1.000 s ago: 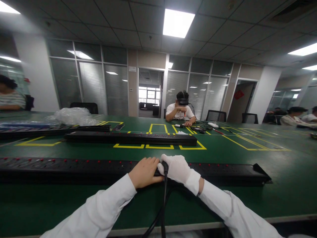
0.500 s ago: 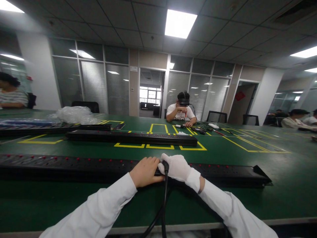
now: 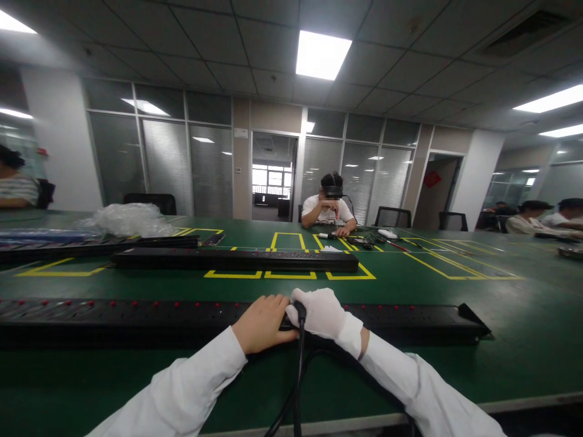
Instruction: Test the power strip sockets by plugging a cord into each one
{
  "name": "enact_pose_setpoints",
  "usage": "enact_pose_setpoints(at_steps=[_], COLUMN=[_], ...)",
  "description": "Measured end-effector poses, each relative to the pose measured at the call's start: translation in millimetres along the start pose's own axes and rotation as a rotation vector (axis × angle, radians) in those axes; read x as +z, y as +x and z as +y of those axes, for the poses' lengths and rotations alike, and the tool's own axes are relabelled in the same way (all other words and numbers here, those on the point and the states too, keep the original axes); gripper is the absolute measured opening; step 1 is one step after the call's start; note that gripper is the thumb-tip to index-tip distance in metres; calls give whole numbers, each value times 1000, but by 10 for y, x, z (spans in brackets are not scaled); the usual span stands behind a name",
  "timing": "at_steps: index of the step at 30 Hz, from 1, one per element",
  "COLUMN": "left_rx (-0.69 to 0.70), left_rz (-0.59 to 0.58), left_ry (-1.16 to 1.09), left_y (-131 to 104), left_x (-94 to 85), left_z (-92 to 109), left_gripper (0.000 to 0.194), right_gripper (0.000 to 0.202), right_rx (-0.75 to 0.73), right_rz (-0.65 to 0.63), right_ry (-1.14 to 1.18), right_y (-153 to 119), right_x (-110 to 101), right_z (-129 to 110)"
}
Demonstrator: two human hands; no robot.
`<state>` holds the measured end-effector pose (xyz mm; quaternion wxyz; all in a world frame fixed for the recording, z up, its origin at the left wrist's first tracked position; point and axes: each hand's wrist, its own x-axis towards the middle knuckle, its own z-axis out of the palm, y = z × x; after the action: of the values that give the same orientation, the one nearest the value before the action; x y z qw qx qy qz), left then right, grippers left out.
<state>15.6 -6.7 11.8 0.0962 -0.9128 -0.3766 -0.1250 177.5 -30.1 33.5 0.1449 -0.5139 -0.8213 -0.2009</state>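
A long black power strip (image 3: 136,323) with a row of red dots along its top lies across the table before me. My bare left hand (image 3: 264,325) is closed over the strip's middle, fingers on top and thumb along the near side. Right beside it, my right hand (image 3: 323,312), in a white glove, is shut on a black plug (image 3: 300,311) at the strip's top. The glove and fingers hide the plug's front end, so I cannot tell how far it sits in a socket. From the plug a black cable (image 3: 298,376) runs down toward the table's near edge.
Beyond lies a second black power strip (image 3: 237,260) on yellow tape marks. Clear plastic wrap (image 3: 132,220) is heaped at the far left. Across the green table (image 3: 410,370) sits a person (image 3: 330,209) near cables and small tools. Other people sit at both sides.
The camera view has tilted and shifted slightly. Both hands keep the same hold at the same part of the strip, with little visible movement.
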Motion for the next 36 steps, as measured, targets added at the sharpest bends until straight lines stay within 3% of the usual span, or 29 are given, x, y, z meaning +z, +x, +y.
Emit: enact_pose_setpoints(at_steps=[8,18,29,36], left_rx=[5,16,11,8], left_rz=[-4,26,30,30], left_ry=[-19,41,-14,-22], left_y=[9,4,2,1], left_x=[0,28,42,25], left_z=[-7,-18,-28,-21], left_gripper=[51,55,51,50], right_gripper=[31,29,32,31], right_rx=[-3,-54,-102,-61], right_rz=[29,-24,104,89], right_ry=[4,21,61,74], right_y=[-14,85,39,39], right_x=[-3,102,49,88], right_z=[1,79,93,112])
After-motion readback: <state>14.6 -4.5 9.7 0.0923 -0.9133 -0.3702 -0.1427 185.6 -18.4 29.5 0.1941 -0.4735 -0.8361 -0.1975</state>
